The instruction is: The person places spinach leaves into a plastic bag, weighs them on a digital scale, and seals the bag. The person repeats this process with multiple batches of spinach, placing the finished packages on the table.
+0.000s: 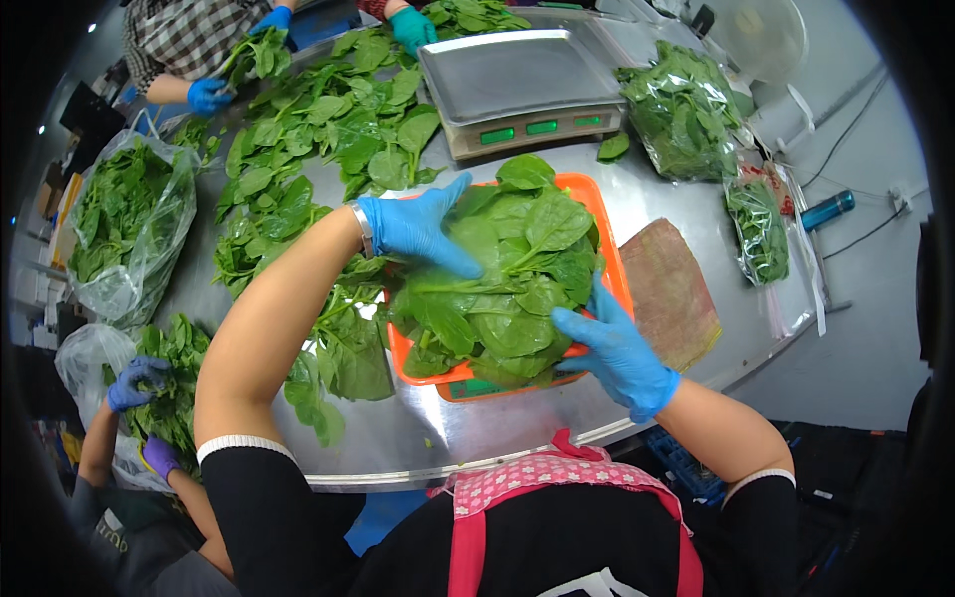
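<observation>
A heap of broad spinach leaves (507,269) fills an orange tray (615,261) in front of me and spills over its left and lower rim. My left hand (418,227), in a blue glove, lies against the heap's upper left side, thumb stretched over the leaves and index finger pointing away. At the lower right, my right hand (619,348), also blue-gloved, touches the leaves and the tray's edge with fingers spread. Some of its fingertips are hidden. Below the tray's near edge shows a green display (482,386). Loose spinach (343,343) lies just left of the tray.
Beyond the tray stands a metal-topped scale (522,75). Bagged greens (681,114) and a brown mat (671,294) are to the right. Loose leaves (328,124) cover the table's far left. Co-workers' gloved hands (139,383) handle greens at left and far side, near a filled plastic bag (134,219).
</observation>
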Demonstrator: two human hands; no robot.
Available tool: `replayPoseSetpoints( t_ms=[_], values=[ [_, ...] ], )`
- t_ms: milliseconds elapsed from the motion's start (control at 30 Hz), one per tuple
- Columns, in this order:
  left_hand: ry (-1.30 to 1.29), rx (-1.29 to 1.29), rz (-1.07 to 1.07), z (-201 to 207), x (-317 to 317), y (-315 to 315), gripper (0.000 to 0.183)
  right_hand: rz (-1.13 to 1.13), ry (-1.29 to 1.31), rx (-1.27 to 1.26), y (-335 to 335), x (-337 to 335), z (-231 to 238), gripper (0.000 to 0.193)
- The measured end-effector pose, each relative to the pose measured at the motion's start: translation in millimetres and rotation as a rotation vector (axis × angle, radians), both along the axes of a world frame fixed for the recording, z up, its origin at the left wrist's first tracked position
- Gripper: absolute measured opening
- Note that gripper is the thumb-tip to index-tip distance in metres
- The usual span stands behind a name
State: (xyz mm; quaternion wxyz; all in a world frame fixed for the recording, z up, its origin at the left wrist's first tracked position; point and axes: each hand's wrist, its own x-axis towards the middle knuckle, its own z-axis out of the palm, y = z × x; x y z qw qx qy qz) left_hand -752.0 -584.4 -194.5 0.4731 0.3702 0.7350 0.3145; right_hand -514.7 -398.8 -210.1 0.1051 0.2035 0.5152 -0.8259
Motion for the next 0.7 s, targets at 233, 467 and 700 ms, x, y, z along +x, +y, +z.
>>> replayPoseSetpoints(
  t_ms=[233,467,700],
  values=[
    [-0.525,-0.017,-0.014,-19,-10,15,0.079,-0.28,0.164,-0.153,-38,-26,-31,0.064],
    [-0.721,0.068,0.134,-30,-6,11,0.073,-0.364,0.285,-0.349,-54,-39,-39,0.06],
    [-0.548,0.202,0.178,20,-7,14,0.068,-0.353,0.407,-0.454,-40,-52,-5,0.058]
  ],
)
